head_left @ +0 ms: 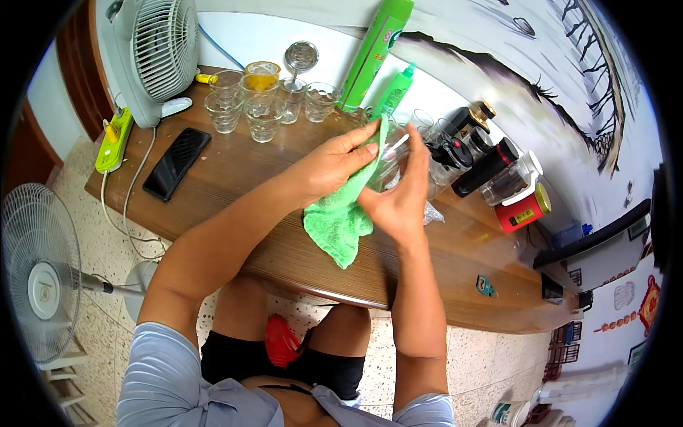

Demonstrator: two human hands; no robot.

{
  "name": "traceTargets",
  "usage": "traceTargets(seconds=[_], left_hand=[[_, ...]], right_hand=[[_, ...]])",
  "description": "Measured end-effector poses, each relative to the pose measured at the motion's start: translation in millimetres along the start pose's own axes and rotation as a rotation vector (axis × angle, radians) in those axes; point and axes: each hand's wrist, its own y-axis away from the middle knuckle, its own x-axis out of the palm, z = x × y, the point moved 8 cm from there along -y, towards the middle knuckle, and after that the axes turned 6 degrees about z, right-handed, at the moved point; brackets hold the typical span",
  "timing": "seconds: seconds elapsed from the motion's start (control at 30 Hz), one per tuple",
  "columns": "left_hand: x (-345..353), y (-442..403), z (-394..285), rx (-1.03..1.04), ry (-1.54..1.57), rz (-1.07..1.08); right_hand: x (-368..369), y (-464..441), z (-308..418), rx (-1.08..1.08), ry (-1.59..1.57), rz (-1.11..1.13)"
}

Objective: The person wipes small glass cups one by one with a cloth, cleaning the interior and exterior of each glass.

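My left hand (pixel 340 165) is closed on a green cloth (pixel 340 226), pinching its upper part between thumb and fingers while the rest hangs down over the table. Facing it, my right hand (pixel 400 203) is curved round a clear glass (pixel 392 158), its fingers pointing up and its thumb near the cloth. The cloth lies against the left side of the glass. Part of the glass is hidden by my hands and blends with the clear vessels behind it. Crumpled clear plastic (pixel 432 213) lies just beside my right wrist.
Several drinking glasses (pixel 265 119) stand at the back left, near a phone (pixel 176 165) and a box fan (pixel 158 57). Behind my hands are a tall green can (pixel 375 53) and a green bottle (pixel 393 92). Right of them stand a black flask (pixel 486 168) and red tin (pixel 523 208).
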Motion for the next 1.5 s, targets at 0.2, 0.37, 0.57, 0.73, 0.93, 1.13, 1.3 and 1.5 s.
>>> traceTargets(seconds=[0.2,0.37,0.57,0.73,0.93,1.13,1.3,1.5], left_hand=[[-21.8,-2.3,-3.9,0.064,-0.107,-0.122],[-15.5,-3.7,8.8,0.059,-0.144,-0.136],[7.7,-0.7,17.7,-0.024,-0.074,0.066],[5.3,3.0,18.3,-0.073,-0.183,-0.03],[-8.3,3.3,17.1,-0.036,-0.356,-0.131],[-25.8,-3.6,22.6,-0.009,-0.01,-0.157],[-21.2,-1.4,27.8,-0.164,0.088,-0.169],[7.9,4.6,29.8,-0.247,-0.019,0.011]], right_hand=[[26.5,5.3,27.9,-0.118,0.017,0.19],[20.0,5.5,25.7,-0.058,0.075,0.104],[-9.4,-2.3,6.0,0.04,0.145,-0.096],[0.1,-0.5,5.5,0.021,0.107,0.005],[14.0,1.0,13.5,0.028,0.011,0.19],[24.9,4.0,32.6,-0.065,0.007,0.349],[26.2,6.0,25.9,-0.054,0.051,0.288],[-1.4,-0.8,9.2,0.036,0.089,0.074]])
